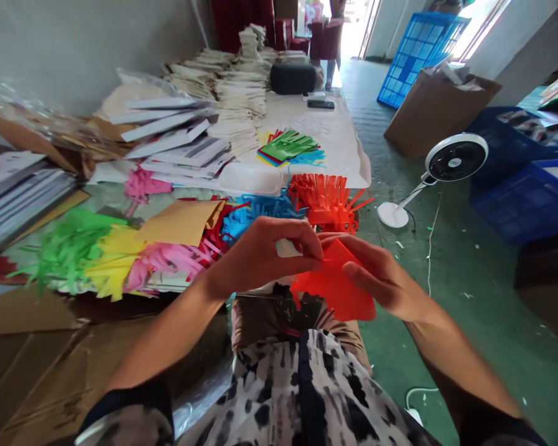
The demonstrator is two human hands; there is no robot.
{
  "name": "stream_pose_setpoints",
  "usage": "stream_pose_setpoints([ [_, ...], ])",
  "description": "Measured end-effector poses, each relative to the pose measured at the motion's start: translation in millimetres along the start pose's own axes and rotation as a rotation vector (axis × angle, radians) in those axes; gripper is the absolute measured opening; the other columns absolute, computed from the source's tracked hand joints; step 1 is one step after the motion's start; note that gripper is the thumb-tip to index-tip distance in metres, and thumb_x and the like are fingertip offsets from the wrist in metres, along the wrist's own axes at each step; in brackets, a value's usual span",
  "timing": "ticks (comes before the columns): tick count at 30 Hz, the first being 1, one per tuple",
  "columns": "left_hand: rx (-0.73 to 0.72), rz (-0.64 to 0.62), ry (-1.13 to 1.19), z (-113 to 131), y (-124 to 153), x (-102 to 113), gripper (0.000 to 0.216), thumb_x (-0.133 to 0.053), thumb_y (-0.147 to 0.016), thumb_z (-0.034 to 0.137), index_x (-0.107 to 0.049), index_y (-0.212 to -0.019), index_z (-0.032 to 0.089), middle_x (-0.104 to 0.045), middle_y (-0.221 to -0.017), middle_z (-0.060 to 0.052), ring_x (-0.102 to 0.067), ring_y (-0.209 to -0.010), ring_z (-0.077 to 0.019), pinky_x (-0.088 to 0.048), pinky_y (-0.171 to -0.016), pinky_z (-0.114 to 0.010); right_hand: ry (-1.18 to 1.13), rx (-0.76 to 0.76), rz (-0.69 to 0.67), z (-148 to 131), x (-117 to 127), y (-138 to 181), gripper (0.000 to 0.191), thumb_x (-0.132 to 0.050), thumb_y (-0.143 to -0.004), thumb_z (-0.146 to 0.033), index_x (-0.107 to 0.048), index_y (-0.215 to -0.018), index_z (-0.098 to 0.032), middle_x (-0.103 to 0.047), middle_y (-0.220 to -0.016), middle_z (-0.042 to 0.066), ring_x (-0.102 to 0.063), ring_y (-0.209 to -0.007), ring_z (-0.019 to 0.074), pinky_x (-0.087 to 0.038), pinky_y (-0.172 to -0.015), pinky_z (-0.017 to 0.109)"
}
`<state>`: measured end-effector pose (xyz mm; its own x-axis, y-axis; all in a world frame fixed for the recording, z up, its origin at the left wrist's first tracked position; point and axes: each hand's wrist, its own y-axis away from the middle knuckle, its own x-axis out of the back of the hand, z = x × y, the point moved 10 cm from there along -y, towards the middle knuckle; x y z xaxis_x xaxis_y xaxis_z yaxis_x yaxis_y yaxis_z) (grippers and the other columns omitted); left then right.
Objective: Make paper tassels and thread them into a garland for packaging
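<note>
Both my hands are on an orange-red piece of fringed tissue paper [339, 285], held above my lap. My left hand [279, 251] pinches its upper left edge between thumb and fingers. Along the upper right side, my right hand [376, 272] grips the paper with the thumb on top and the fingers behind, partly hidden. Just beyond my hands lies a pile of orange-red fringed paper [325, 201]. Blue fringed paper [260, 214] sits beside that pile, to the left.
Pink [167, 263], yellow [114, 254] and green fringed paper [74, 241] line the table's near edge, with a tan envelope [181, 223] on top. A white tray [251, 179] and stacked papers [186, 148] stand behind. A fan [456, 161] stands on the floor, right.
</note>
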<state>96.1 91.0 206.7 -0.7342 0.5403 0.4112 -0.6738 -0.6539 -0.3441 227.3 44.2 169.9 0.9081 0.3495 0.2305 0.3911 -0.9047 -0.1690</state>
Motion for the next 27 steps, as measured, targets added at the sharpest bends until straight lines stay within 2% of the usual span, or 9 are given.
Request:
stream_pose_setpoints([
  [3, 0.023, -0.111, 0.024, -2, -2, -5, 0.008, -0.081, -0.088, 0.026, -0.075, -0.085, 0.021, -0.075, -0.082, -0.001, -0.071, -0.074, -0.0146, -0.062, -0.071, -0.028, -0.139, -0.029, -0.021, 10, -5, -1, 0.043, -0.071, -0.096, -0.049, -0.071, -0.134, -0.029, -0.071, -0.132, 0.008, -0.070, -0.115, 0.0266, -0.060, -0.097, 0.040],
  [6, 0.026, -0.162, 0.100, -4, -4, -3, 0.014, -0.080, -0.088, 0.031, -0.071, -0.083, 0.021, -0.074, -0.089, -0.005, -0.072, -0.083, -0.0171, -0.063, -0.076, -0.032, -0.214, -0.062, -0.038, 19, -2, -2, 0.045, -0.081, -0.085, -0.051, -0.074, -0.122, -0.026, -0.073, -0.114, 0.007, -0.071, -0.095, 0.0230, -0.060, -0.079, 0.033],
  [10, 0.083, -0.203, 0.300, -19, -3, -5, 0.031, -0.079, -0.087, 0.047, -0.064, -0.079, 0.022, -0.073, -0.093, -0.009, -0.073, -0.086, -0.0222, -0.064, -0.073, -0.037, -0.332, -0.128, 0.085, 30, 15, -3, 0.045, -0.086, -0.076, -0.058, -0.069, -0.098, -0.023, -0.066, -0.084, 0.001, -0.062, -0.065, 0.0156, -0.051, -0.054, 0.025],
  [13, 0.174, -0.193, 0.525, -45, 1, -18, 0.041, -0.078, -0.082, 0.058, -0.059, -0.078, 0.022, -0.075, -0.097, -0.012, -0.074, -0.081, -0.0245, -0.062, -0.066, -0.037, -0.373, -0.119, 0.156, 27, 21, -5, 0.042, -0.088, -0.075, -0.050, -0.063, -0.094, -0.024, -0.062, -0.079, -0.001, -0.057, -0.059, 0.0136, -0.049, -0.052, 0.025],
  [16, 0.275, -0.139, 0.676, -80, 7, -42, 0.048, -0.073, -0.077, 0.068, -0.067, -0.094, 0.024, -0.077, -0.095, -0.011, -0.076, -0.077, -0.0257, -0.060, -0.061, -0.036, -0.260, -0.046, 0.205, 16, 27, -6, 0.039, -0.090, -0.075, -0.038, -0.062, -0.099, -0.026, -0.061, -0.084, -0.003, -0.057, -0.063, 0.0133, -0.051, -0.055, 0.026],
  [19, 0.317, -0.256, 0.735, -100, 15, -74, 0.066, -0.071, -0.071, 0.077, -0.075, -0.108, 0.023, -0.079, -0.091, -0.013, -0.079, -0.084, -0.0313, -0.061, -0.065, -0.038, -0.132, -0.016, 0.251, 8, 37, -4, 0.040, -0.091, -0.074, -0.029, -0.060, -0.100, -0.028, -0.056, -0.082, -0.006, -0.053, -0.060, 0.0116, -0.050, -0.051, 0.024],
  [21, 0.300, -0.336, 0.673, -103, 20, -80, 0.071, -0.075, -0.067, 0.077, -0.077, -0.110, 0.020, -0.079, -0.089, -0.013, -0.080, -0.086, -0.0335, -0.061, -0.065, -0.037, -0.090, -0.018, 0.267, 6, 47, 0, 0.043, -0.092, -0.074, -0.026, -0.060, -0.103, -0.029, -0.055, -0.082, -0.006, -0.052, -0.060, 0.0114, -0.048, -0.050, 0.023],
  [23, 0.254, -0.287, 0.516, -104, 22, -58, 0.069, -0.080, -0.067, 0.071, -0.078, -0.114, 0.020, -0.080, -0.091, -0.013, -0.079, -0.091, -0.0334, -0.061, -0.068, -0.036, -0.071, -0.030, 0.253, 7, 54, 5, 0.049, -0.091, -0.074, -0.026, -0.061, -0.112, -0.031, -0.059, -0.086, -0.005, -0.055, -0.065, 0.0127, -0.051, -0.053, 0.023],
  [27, 0.156, -0.025, 0.125, -95, 30, 18, 0.058, -0.083, -0.075, 0.055, -0.075, -0.123, 0.023, -0.081, -0.099, -0.011, -0.077, -0.103, -0.0316, -0.061, -0.082, -0.038, -0.117, -0.085, 0.203, 24, 56, 15, 0.048, -0.085, -0.083, -0.031, -0.061, -0.126, -0.031, -0.067, -0.094, -0.003, -0.065, -0.070, 0.0147, -0.056, -0.058, 0.026],
])
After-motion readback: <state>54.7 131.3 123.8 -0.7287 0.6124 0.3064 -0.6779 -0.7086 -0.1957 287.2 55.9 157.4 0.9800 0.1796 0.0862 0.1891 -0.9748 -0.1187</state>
